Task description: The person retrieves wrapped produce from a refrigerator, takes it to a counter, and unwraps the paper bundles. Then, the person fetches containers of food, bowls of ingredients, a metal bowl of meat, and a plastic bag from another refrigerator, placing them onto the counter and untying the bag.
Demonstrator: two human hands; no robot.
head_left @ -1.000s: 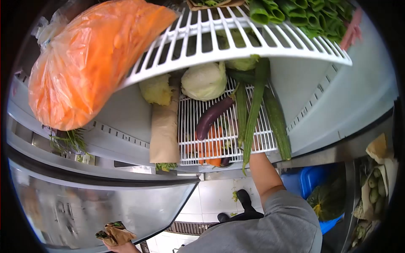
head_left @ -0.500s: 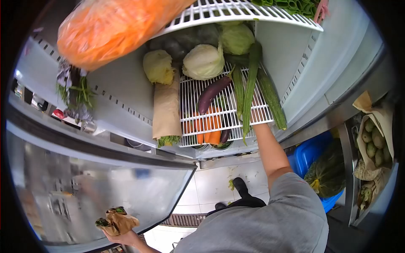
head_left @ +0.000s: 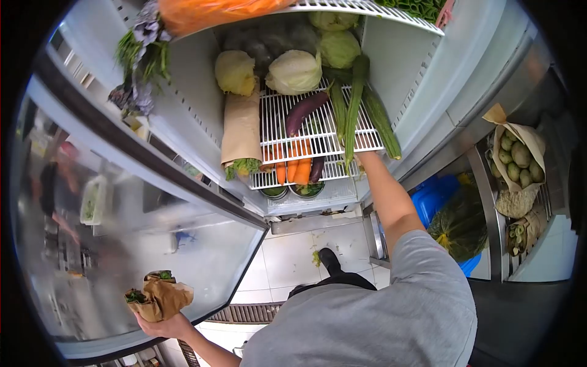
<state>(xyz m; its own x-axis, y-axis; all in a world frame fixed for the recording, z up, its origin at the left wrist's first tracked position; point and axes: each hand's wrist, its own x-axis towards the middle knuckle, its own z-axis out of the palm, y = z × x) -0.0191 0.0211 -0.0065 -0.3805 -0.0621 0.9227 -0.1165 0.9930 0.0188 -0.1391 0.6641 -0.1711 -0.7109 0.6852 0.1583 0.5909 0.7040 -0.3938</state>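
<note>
My left hand (head_left: 160, 325), low on the left, is closed around brown paper-wrapped greens (head_left: 166, 300), with leaf ends showing at their openings. My right hand (head_left: 365, 156) reaches into the refrigerator under the front of a white wire shelf (head_left: 287, 151); its fingers are hidden by the wires and long green gourds. Above it lie the long green gourds (head_left: 353, 113) and a thicker green gourd (head_left: 382, 122). To their left are a purple eggplant (head_left: 304, 112), pale cabbages (head_left: 295, 72) and a brown paper roll of greens (head_left: 242, 128). Carrots (head_left: 302, 168) sit on the shelf below.
The glass door (head_left: 202, 244) stands swung out on the left. A bag of shredded orange vegetable (head_left: 214, 13) overhangs the upper shelf. Purple-leaved greens (head_left: 143, 58) hang at left. On the right are a blue crate (head_left: 434, 199), a large dark green squash (head_left: 460, 226) and a rack of bagged green produce (head_left: 516, 156).
The view has shifted, so the refrigerator's contents sit higher and more of the lower shelf shows. My left hand keeps the wrapped greens; my right hand remains under the shelf.
</note>
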